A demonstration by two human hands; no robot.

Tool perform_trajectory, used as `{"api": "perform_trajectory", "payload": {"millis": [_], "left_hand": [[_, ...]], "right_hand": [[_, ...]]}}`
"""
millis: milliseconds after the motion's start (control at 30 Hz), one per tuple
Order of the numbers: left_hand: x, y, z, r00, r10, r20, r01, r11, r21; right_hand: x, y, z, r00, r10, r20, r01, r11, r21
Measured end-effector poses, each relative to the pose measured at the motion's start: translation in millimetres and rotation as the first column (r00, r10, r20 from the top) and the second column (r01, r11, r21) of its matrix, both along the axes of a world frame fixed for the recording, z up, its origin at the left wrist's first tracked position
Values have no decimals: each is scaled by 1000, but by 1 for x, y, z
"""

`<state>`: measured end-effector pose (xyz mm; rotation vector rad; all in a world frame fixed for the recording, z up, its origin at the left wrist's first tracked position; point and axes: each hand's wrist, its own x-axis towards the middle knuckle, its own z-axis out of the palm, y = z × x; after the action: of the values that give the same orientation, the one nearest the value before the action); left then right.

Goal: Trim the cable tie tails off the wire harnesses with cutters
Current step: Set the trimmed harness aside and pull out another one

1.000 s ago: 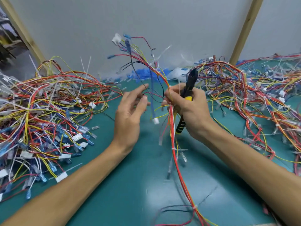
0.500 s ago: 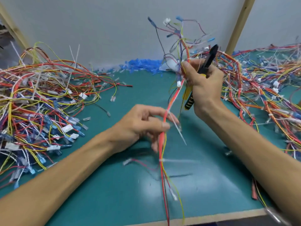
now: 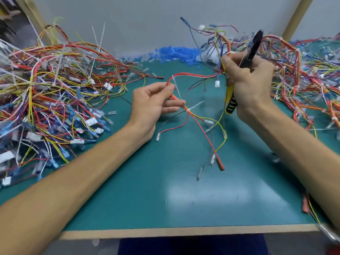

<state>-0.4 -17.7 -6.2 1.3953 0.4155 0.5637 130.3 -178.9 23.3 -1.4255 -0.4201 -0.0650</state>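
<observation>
A moment ago you held the harness (image 3: 195, 75) up so that it hung almost straight down. Now it is lowered and spread sideways between your hands, and its loose ends trail onto the green mat (image 3: 184, 196).

Your left hand (image 3: 152, 107) pinches the red bundle at the bend, left of centre. Your right hand (image 3: 253, 83), farther away and to the right, is clenched around the far end of the harness and around the cutters (image 3: 253, 48), which lie lengthwise in the fist.

That leaves two things ready for you. One white tie tail (image 3: 177, 88) juts out just beside your left fingertips, and a second tail (image 3: 196, 105) sticks out a little nearer to you, where the wires fan apart.

The cutters are well away from both tails, so neither is trimmed yet. You will probably need to free the cutters from that shared grip before you can snip. The untrimmed heap (image 3: 55, 85) waits on your left, and another heap (image 3: 309, 76) lies on your right.
</observation>
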Motion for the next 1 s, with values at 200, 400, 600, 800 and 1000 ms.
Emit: {"api": "perform_trajectory", "payload": {"millis": [200,400,600,800,1000], "left_hand": [[-4,8,3,994,75,85,-88,983,162],[-2,9,0,989,-31,142,-6,967,254],[4,7,3,980,-71,186,80,996,-41],[6,19,5,954,59,295,-26,993,-115],[7,20,4,940,150,307,-87,973,-212]], "right_hand": [[5,0,-5,995,-18,94,17,1000,14],[-9,-1,-2,974,136,180,-133,991,-24],[-40,1,-1,844,484,231,-443,872,-208],[-43,9,-17,753,489,441,-214,815,-538],[-36,13,-22,872,282,400,-136,925,-356]]}}
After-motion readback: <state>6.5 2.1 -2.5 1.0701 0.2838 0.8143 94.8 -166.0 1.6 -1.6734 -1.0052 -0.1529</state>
